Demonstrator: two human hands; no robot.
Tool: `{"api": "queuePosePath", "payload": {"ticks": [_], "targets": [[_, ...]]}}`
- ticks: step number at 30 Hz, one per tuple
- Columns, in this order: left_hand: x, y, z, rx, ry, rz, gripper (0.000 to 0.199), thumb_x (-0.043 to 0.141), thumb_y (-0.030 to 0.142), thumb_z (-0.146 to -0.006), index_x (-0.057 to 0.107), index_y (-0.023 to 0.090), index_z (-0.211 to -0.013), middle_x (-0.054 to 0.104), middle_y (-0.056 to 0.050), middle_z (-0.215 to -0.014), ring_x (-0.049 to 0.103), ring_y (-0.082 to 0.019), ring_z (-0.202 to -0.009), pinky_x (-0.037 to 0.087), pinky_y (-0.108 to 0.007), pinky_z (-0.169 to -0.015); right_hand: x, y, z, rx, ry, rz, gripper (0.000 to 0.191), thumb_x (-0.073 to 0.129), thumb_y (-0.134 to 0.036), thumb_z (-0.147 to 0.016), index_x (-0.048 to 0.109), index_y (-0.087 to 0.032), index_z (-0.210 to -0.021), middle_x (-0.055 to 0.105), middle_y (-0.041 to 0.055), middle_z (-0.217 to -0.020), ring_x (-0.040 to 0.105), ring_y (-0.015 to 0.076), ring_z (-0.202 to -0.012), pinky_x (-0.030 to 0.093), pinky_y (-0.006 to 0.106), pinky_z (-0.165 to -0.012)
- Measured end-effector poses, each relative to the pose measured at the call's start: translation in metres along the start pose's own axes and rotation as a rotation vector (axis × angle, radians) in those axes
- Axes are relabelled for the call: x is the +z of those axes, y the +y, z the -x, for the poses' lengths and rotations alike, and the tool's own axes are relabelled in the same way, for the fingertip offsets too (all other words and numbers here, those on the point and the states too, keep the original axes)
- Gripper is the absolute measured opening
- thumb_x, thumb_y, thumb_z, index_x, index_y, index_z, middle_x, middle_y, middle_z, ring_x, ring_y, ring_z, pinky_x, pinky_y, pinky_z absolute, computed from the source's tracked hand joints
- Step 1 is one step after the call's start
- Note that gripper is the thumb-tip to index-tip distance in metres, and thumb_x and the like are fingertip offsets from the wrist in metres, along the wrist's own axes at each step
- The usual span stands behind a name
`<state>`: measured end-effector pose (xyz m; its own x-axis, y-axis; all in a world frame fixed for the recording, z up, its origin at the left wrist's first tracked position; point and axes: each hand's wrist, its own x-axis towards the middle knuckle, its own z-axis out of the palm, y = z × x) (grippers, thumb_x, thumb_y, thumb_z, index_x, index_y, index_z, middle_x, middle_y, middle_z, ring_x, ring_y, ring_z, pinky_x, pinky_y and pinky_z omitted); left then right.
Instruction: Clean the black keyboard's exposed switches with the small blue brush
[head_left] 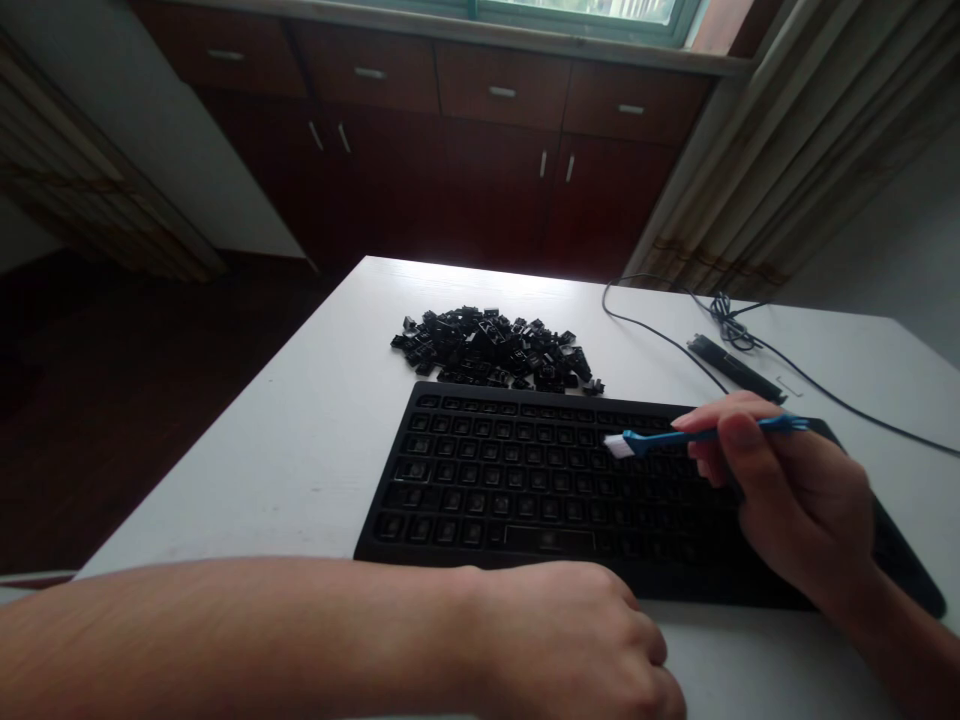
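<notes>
A black keyboard [480, 470] with its keycaps off lies on the white table, bare key sockets showing. My right hand [795, 480] is over its right part, thumb and fingers closed on a small blue cleaning brush [667, 437]. The brush's white bristles point left at the upper middle rows; whether they touch the sockets I cannot tell. Along the keyboard's near edge lies my left hand [577, 640], its fingers curled into a fist. The inside of that fist is hidden from view. Behind the keyboard is a heap of loose black keycaps [487, 345].
A long black strip-like piece [735, 368] lies at the back right, beside a thin bent wire piece [789, 387]. A black cable [840, 400] with a bundled coil runs across the table [247, 480] there. Wooden cabinets [495, 190] stand beyond the table's far edge.
</notes>
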<state>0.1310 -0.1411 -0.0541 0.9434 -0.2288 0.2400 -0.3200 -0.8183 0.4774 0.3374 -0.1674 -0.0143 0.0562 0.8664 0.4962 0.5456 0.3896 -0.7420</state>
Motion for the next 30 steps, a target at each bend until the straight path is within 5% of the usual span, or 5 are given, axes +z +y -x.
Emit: {"api": "queuePosePath", "payload": {"ticks": [6, 14, 21, 26, 30], "targets": [[0.001, 0.000, 0.001, -0.005, 0.012, 0.006, 0.027, 0.065, 0.033, -0.093, 0.058, 0.019, -0.071, 0.058, 0.002, -0.063, 0.043, -0.012, -0.051, 0.043, -0.027, -0.051, 0.004, -0.004, -0.002, 0.107, -0.203, -0.136, 0.023, 0.053, -0.024, -0.102, 0.075, -0.026, -0.100, 0.067, 0.0004, -0.079, 0.058, 0.0097, -0.057, 0.047, 0.021, -0.046], [0.001, 0.000, 0.003, -0.009, -0.007, 0.011, 0.021, 0.064, 0.032, -0.091, 0.059, 0.019, -0.075, 0.060, 0.002, -0.066, 0.045, -0.013, -0.052, 0.045, -0.029, -0.054, -0.004, -0.001, 0.000, -0.151, 0.027, 0.149, 0.026, 0.063, -0.012, -0.092, 0.074, -0.028, -0.110, 0.073, 0.0038, -0.101, 0.066, 0.0156, -0.075, 0.055, 0.030, -0.062], [-0.001, 0.001, 0.001, -0.012, -0.015, 0.006, 0.023, 0.058, 0.029, -0.096, 0.058, 0.020, -0.075, 0.060, 0.002, -0.066, 0.044, -0.013, -0.049, 0.043, -0.030, -0.052, 0.005, -0.006, 0.002, -0.066, -0.288, -0.134, 0.021, 0.052, -0.015, -0.099, 0.071, -0.023, -0.100, 0.066, 0.0010, -0.078, 0.059, 0.0112, -0.060, 0.049, 0.024, -0.049], [0.001, 0.000, 0.002, 0.003, 0.017, 0.018, 0.022, 0.060, 0.028, -0.094, 0.058, 0.020, -0.074, 0.060, 0.002, -0.064, 0.045, -0.013, -0.050, 0.044, -0.029, -0.053, 0.003, -0.004, 0.002, -0.385, -0.085, 0.275, 0.048, 0.066, -0.001, -0.085, 0.070, -0.026, -0.126, 0.073, 0.0060, -0.103, 0.068, 0.0167, -0.082, 0.056, 0.029, -0.065], [0.001, 0.000, 0.002, 0.013, 0.037, 0.013, 0.024, 0.059, 0.029, -0.094, 0.058, 0.020, -0.072, 0.059, 0.002, -0.063, 0.044, -0.013, -0.050, 0.044, -0.029, -0.053, -0.001, -0.004, 0.007, -0.256, 0.020, 0.174, 0.034, 0.061, -0.007, -0.090, 0.073, -0.026, -0.115, 0.072, 0.0060, -0.100, 0.065, 0.0177, -0.077, 0.052, 0.032, -0.058]]}}
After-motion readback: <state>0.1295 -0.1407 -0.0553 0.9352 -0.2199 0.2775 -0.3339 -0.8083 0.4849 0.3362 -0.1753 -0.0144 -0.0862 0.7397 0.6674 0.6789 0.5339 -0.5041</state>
